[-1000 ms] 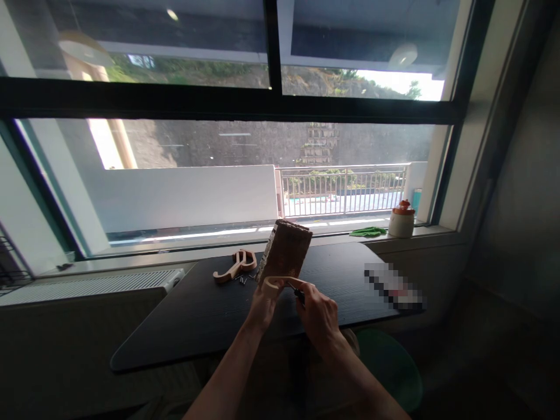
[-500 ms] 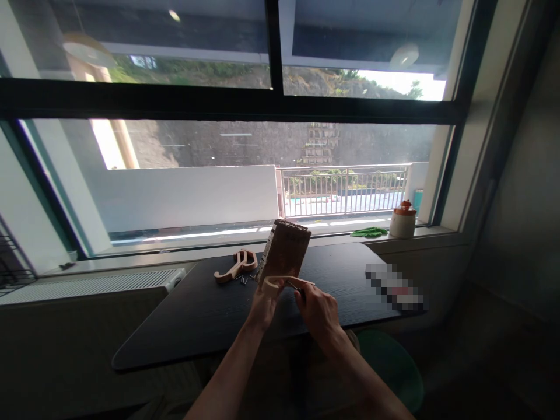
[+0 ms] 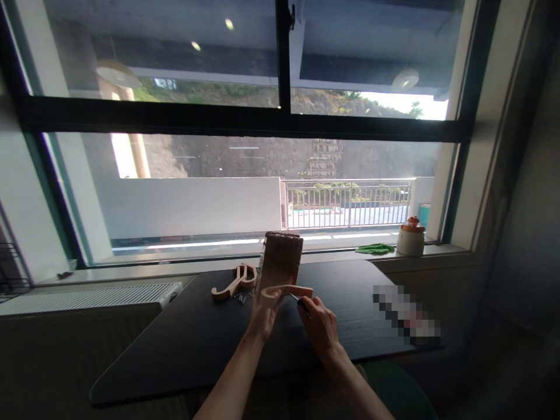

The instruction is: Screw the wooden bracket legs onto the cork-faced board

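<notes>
My left hand (image 3: 263,321) is closed around the curled end of a pale wooden hook (image 3: 298,289), holding it against a brown block-like board (image 3: 281,262) with rough, layered edges. The board stands tilted over the table. In my closed right hand (image 3: 321,325) is a screwdriver (image 3: 303,305) with a dark handle. Its thin shaft points up and left to the underside of the hook; whether the tip touches a screw, I cannot tell. More wooden hooks (image 3: 236,284) lie on the table to the left, with several small screws (image 3: 241,298) beside them.
The dark table (image 3: 175,344) adjoins a window sill. On the sill are a green cloth (image 3: 375,249) and a pale jar (image 3: 410,241) with an orange lid. A blurred-out item (image 3: 406,315) lies at the table's right. A radiator (image 3: 91,297) stands left, a green seat (image 3: 396,388) below right.
My right hand has drawn slightly back from the hook, so the screwdriver's shaft now shows. The board appears more upright. The camera view has tilted upward a little.
</notes>
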Demonstrator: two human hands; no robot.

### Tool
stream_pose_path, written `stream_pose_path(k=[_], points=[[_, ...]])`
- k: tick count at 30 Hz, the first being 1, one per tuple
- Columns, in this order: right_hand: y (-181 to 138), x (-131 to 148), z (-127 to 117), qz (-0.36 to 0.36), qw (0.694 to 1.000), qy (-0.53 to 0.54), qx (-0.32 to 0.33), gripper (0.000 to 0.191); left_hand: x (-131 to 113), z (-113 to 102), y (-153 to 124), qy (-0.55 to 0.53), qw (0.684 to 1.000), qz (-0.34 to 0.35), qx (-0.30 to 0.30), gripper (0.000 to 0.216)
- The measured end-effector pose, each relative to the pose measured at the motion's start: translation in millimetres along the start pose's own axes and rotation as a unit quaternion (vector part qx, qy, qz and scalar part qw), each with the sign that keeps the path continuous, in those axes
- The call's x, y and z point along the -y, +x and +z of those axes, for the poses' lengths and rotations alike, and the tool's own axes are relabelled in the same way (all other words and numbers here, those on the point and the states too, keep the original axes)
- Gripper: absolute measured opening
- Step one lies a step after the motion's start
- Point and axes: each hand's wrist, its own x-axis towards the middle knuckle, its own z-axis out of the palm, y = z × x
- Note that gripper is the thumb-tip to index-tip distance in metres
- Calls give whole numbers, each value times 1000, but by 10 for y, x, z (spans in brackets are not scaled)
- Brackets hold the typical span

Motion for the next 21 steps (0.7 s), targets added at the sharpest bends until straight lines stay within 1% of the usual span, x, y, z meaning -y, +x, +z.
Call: stream_pose_path(k=[3,6,8,10,12,14,17,21], points=[[-33,-39,71,6,1000,20,1,27,6,-23,-14,8,1000,-3,-2,43],[-56,-62,104,15,999,48,1,37,7,-39,-34,25,1000,-3,-7,30],[-64,-69,105,13,998,67,1,34,4,-40,-44,36,999,-1,-5,25],[-67,-70,90,2,997,82,-3,24,-1,-30,-56,45,999,3,-1,27],[-68,-65,67,-10,996,92,-13,19,-6,-11,-71,52,999,7,3,27],[-70,-58,44,-17,995,94,-25,20,-15,10,-92,58,998,13,10,31],[-79,-45,23,-22,995,90,-37,21,-56,20,-127,69,997,9,22,46],[-89,-36,25,-27,996,82,-38,22,-173,-36,-166,93,995,-22,36,44]])
